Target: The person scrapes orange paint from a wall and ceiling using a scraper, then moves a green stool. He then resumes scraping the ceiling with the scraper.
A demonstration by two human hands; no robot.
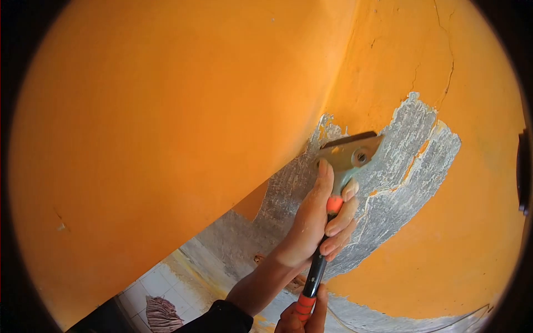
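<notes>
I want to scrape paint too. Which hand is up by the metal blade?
The left hand, the one with the dark sleeve: its thumb reaches the scraper's metal head. The right hand grips the handle's bottom end instead.

Left hand (317, 222) raised above right hand (302, 319), fingers (340, 228) clenched.

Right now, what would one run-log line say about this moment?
left hand: grips scraper near blade | right hand: holds handle end | blade: against bare grey patch | wall: orange paint, cracked
</notes>
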